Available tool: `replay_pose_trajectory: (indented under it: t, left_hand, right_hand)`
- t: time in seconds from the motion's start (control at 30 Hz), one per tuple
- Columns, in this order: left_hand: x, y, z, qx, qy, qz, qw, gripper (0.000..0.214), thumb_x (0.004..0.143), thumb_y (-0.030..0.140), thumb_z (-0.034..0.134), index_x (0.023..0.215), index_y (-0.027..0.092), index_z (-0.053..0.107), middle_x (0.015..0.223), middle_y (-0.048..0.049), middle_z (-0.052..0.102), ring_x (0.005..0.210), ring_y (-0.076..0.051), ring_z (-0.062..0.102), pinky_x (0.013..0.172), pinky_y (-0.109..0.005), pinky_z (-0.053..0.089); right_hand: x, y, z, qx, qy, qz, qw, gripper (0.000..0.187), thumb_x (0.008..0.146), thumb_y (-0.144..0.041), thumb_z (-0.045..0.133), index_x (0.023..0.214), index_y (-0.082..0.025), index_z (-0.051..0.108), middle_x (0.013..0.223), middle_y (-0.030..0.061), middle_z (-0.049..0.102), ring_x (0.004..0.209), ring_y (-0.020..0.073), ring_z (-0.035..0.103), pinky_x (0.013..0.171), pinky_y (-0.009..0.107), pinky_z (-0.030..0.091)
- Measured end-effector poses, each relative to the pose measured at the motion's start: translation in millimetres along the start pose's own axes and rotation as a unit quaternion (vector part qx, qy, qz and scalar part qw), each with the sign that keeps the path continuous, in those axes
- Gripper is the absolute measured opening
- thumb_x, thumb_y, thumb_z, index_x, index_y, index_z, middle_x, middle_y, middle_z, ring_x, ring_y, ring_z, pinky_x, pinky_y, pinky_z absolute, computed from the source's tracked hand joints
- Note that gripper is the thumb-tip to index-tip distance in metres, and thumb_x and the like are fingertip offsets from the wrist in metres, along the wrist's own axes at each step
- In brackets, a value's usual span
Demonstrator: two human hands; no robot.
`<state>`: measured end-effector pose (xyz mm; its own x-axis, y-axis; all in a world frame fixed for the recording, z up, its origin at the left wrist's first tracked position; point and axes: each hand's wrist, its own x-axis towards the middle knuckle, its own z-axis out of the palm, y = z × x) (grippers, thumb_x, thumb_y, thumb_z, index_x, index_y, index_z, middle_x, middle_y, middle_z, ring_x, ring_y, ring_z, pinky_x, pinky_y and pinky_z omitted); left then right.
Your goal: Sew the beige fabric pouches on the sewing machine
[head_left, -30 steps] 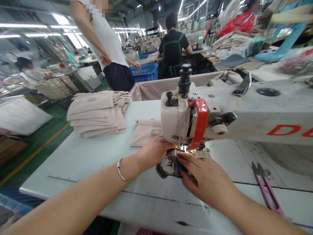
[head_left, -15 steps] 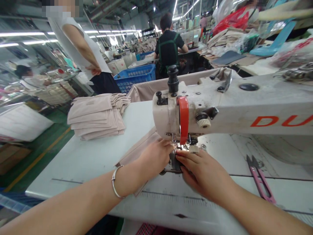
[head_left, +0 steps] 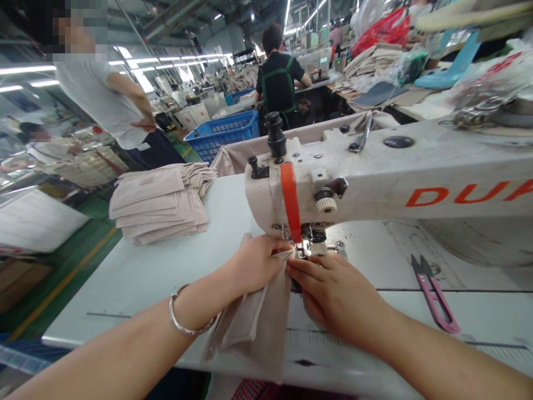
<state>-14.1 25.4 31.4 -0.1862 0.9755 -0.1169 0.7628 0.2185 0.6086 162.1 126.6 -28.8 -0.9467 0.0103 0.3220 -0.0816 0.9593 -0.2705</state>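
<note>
A beige fabric piece (head_left: 266, 319) hangs from under the presser foot toward the table's front edge, its layers folded over each other. Thumb and fingers of my left hand (head_left: 260, 264) pinch its upper edge just left of the needle area. My right hand (head_left: 333, 289) presses its fingertips onto the fabric edge at the presser foot (head_left: 303, 250), fingers together and thumb tucked below. Both hands are close together under the head of the white sewing machine (head_left: 325, 166), which has an orange guard (head_left: 290, 200). The needle itself is hard to make out.
Pink-handled thread snips (head_left: 435, 300) lie right of my right hand. A stack of beige fabric pieces (head_left: 160, 203) sits at the table's far left. Behind are a blue basket (head_left: 225, 133), a standing person (head_left: 100, 100) and a seated person (head_left: 278, 78).
The fabric has swung round from left of the needle to hang toward the front edge. My left hand now pinches its upper edge; my right hand stays by the presser foot. The view shifted slightly.
</note>
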Motion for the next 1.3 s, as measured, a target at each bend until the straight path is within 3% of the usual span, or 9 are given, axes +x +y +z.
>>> replay_pose_trajectory:
  t: [0.27, 0.43, 0.7, 0.83, 0.93, 1.03, 1.1, 1.2, 1.3]
  left_hand:
    - [-5.3, 17.1, 7.0, 0.182, -0.008, 0.028, 0.983, 0.028, 0.081, 0.004, 0.046, 0.095, 0.017, 0.066, 0.103, -0.0064, 0.071, 0.102, -0.024, 0.063, 0.09, -0.034, 0.048]
    - [-6.7, 27.4, 15.1, 0.27, -0.029, 0.03, 0.962, 0.018, 0.08, 0.004, 0.048, 0.085, 0.013, 0.063, 0.093, -0.0096, 0.068, 0.091, -0.024, 0.063, 0.082, -0.034, 0.05]
    - [-3.4, 21.1, 18.4, 0.277, -0.024, 0.051, 0.959, 0.014, 0.081, 0.007, 0.05, 0.086, 0.014, 0.061, 0.091, -0.0101, 0.066, 0.089, -0.025, 0.062, 0.077, -0.036, 0.05]
    - [-3.1, 20.6, 10.9, 0.214, -0.009, 0.04, 0.976, 0.016, 0.078, 0.007, 0.05, 0.087, 0.015, 0.061, 0.09, -0.0085, 0.066, 0.087, -0.024, 0.063, 0.078, -0.035, 0.052]
    - [-23.2, 29.4, 9.0, 0.166, -0.005, 0.037, 0.985, 0.017, 0.083, 0.021, 0.058, 0.099, 0.017, 0.062, 0.104, -0.0098, 0.067, 0.099, -0.025, 0.063, 0.088, -0.037, 0.053]
    - [-61.5, 33.2, 25.6, 0.209, 0.019, 0.08, 0.974, 0.063, 0.082, 0.049, 0.064, 0.132, 0.013, 0.051, 0.135, -0.018, 0.057, 0.123, -0.032, 0.054, 0.098, -0.044, 0.051]
    - [-87.0, 28.7, 45.9, 0.274, 0.034, 0.14, 0.951, 0.069, 0.086, 0.044, 0.06, 0.141, 0.007, 0.041, 0.144, -0.0204, 0.048, 0.132, -0.032, 0.048, 0.1, -0.043, 0.051]
    - [-112.3, 16.7, 75.7, 0.316, 0.087, 0.183, 0.927, 0.051, 0.092, 0.03, 0.053, 0.137, 0.006, 0.047, 0.143, -0.0162, 0.052, 0.132, -0.027, 0.049, 0.102, -0.036, 0.051]
    - [-122.3, 9.0, 91.2, 0.288, 0.143, 0.196, 0.926, 0.039, 0.094, 0.017, 0.049, 0.132, 0.012, 0.054, 0.132, -0.0102, 0.062, 0.124, -0.024, 0.056, 0.102, -0.035, 0.053]
  right_hand:
    - [-3.8, 1.4, -3.2, -0.005, 0.022, 0.014, 1.0, 0.028, 0.087, -0.015, 0.057, 0.114, -0.019, 0.063, 0.129, -0.0007, 0.062, 0.106, 0.0259, 0.054, 0.091, 0.047, 0.045]
    - [-4.2, 1.7, -2.8, -0.025, 0.028, 0.018, 0.999, 0.026, 0.086, -0.017, 0.061, 0.112, -0.02, 0.064, 0.127, -0.001, 0.063, 0.099, 0.0257, 0.055, 0.084, 0.047, 0.045]
    - [-4.3, 4.0, -0.7, -0.006, 0.025, 0.017, 1.0, 0.029, 0.089, -0.014, 0.053, 0.116, -0.018, 0.063, 0.129, 0.0038, 0.062, 0.101, 0.026, 0.056, 0.082, 0.046, 0.045]
    - [-4.1, 9.7, -4.6, 0.003, 0.002, 0.014, 1.0, 0.038, 0.088, -0.013, 0.05, 0.124, -0.017, 0.059, 0.13, 0.0089, 0.06, 0.105, 0.0282, 0.055, 0.085, 0.048, 0.045]
    - [-5.8, 7.1, -13.8, 0.033, -0.019, 0.002, 0.999, 0.035, 0.087, -0.014, 0.053, 0.121, -0.019, 0.061, 0.123, 0.0082, 0.062, 0.108, 0.0277, 0.054, 0.089, 0.047, 0.046]
    - [-15.3, -7.3, -18.7, 0.042, -0.039, -0.014, 0.998, 0.027, 0.081, -0.017, 0.063, 0.107, -0.021, 0.066, 0.112, 0.0058, 0.066, 0.105, 0.0255, 0.057, 0.09, 0.043, 0.048]
    - [-27.2, -20.8, -14.4, 0.017, -0.013, -0.039, 0.999, 0.022, 0.079, -0.022, 0.067, 0.101, -0.019, 0.068, 0.11, 0.0061, 0.067, 0.103, 0.0244, 0.059, 0.09, 0.04, 0.049]
    - [-48.1, -40.0, -0.3, 0.0, 0.072, -0.065, 0.995, 0.011, 0.089, -0.025, 0.06, 0.092, -0.019, 0.068, 0.107, 0.0049, 0.069, 0.102, 0.0219, 0.061, 0.089, 0.036, 0.049]
    - [-63.6, -53.9, 10.4, 0.043, 0.14, -0.046, 0.988, 0.025, 0.1, -0.022, 0.046, 0.088, -0.02, 0.067, 0.101, 0.0023, 0.07, 0.098, 0.019, 0.061, 0.088, 0.034, 0.048]
